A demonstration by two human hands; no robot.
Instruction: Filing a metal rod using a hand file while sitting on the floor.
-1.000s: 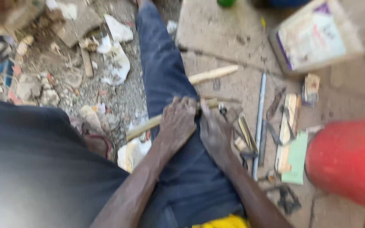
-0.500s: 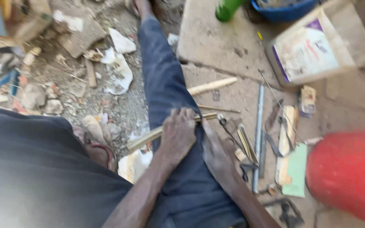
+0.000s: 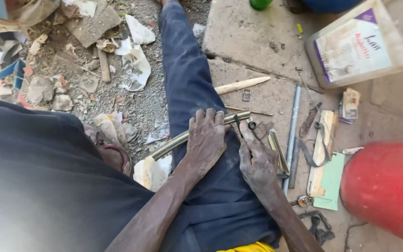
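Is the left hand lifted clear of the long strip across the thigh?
No, the left hand presses flat on the long strip, pinning it against the thigh.

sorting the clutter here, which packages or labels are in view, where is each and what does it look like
Plastic jug: upper right on the concrete, lying on its side, translucent and boxy.
Label on the jug: rectangular, white with a purple edge and orange lettering.
Small printed packets: a little stack just below the jug, beside the wooden block, pale with mixed colours.
Torn white paper: upper left on the gravel, crumpled; any print cannot be made out.
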